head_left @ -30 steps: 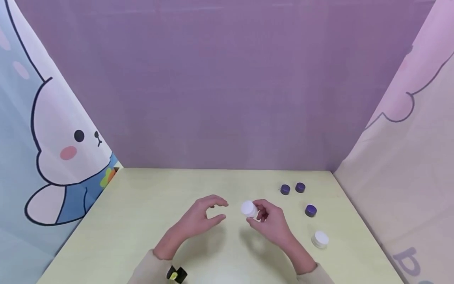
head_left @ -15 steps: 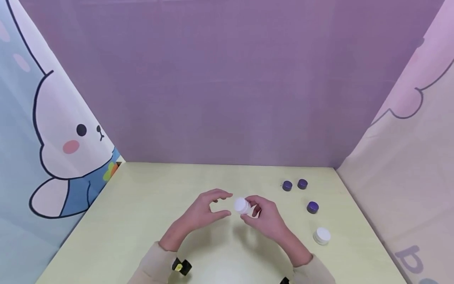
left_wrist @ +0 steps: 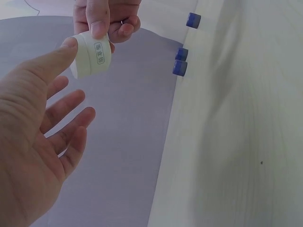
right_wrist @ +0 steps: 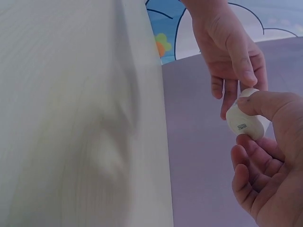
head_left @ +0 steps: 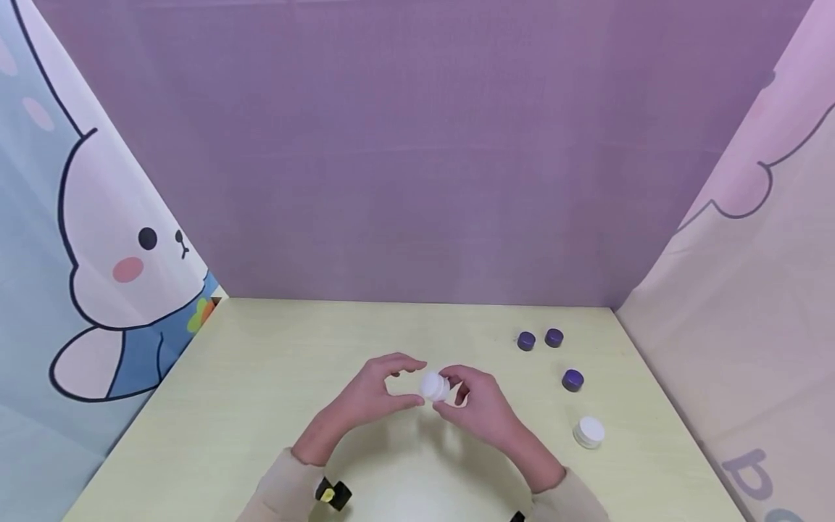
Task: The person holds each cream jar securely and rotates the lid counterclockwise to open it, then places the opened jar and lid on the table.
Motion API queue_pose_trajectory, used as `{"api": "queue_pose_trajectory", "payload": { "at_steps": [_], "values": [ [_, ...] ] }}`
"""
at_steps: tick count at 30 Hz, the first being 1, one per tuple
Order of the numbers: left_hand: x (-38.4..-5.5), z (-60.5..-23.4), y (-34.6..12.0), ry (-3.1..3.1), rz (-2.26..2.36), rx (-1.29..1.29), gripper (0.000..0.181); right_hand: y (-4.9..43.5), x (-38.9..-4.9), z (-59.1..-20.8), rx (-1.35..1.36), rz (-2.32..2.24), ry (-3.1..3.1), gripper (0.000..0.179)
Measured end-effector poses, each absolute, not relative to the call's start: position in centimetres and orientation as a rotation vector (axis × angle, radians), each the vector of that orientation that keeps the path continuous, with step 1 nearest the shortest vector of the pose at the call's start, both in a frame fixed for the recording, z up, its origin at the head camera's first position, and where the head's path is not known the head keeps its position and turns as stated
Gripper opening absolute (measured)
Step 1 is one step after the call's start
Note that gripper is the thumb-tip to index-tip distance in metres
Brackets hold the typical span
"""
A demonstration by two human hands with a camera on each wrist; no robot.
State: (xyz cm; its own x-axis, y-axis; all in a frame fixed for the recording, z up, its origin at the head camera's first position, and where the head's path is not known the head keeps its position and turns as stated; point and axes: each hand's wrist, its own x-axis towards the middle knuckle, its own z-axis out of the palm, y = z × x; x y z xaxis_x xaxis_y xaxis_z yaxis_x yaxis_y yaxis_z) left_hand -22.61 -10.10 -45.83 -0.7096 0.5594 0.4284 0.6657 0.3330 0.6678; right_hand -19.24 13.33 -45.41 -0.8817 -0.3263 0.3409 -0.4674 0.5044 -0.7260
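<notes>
My right hand (head_left: 479, 406) pinches a small white round jar (head_left: 432, 386) between thumb and fingers, above the middle of the table. The jar is tilted, its lid side facing left. Printed marks show on the side of the jar (left_wrist: 98, 53) in the left wrist view, and a small dark code on the jar (right_wrist: 242, 126) in the right wrist view. My left hand (head_left: 375, 394) is spread in a loose C at the lid side. Its thumb tip reaches the lid's edge; whether it touches I cannot tell. The other left fingers stand apart from the jar.
A second white jar (head_left: 589, 433) stands on the pale table (head_left: 274, 377) at the right. Beyond it are three purple-blue caps, a nearer cap (head_left: 572, 380) and two at the back, one a cap (head_left: 554, 338). A purple cloth (head_left: 417, 159) rises behind the table.
My right hand has carried the white jar leftward to my left hand's fingertips. My left hand has shifted slightly right, its fingers still spread. The other jar and the caps stay put.
</notes>
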Motion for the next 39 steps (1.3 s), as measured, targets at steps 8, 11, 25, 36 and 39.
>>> {"api": "queue_pose_trajectory", "payload": {
  "at_steps": [8,11,25,36,39],
  "values": [
    [-22.4,-46.1,-10.1,-2.467,-1.375,-1.145,0.048,12.7,-19.1,-45.6,0.725,1.301,-2.582,0.037],
    [-22.5,-46.3,-10.0,-2.47,-1.38,-1.15,0.049,12.7,-19.2,-45.7,0.726,1.285,-2.587,0.037],
    [-22.3,-47.4,-9.6,-2.502,-1.262,-1.153,0.044,13.1,-19.1,-46.7,0.8,1.272,-2.611,0.037],
    [-22.1,-47.7,-9.5,-2.529,-1.28,-1.09,0.036,12.6,-19.0,-47.3,0.788,1.203,-2.558,0.032],
    [-22.0,-47.5,-9.4,-2.544,-1.272,-1.048,0.035,12.4,-19.0,-47.4,0.779,1.177,-2.546,0.032]
  ]
}}
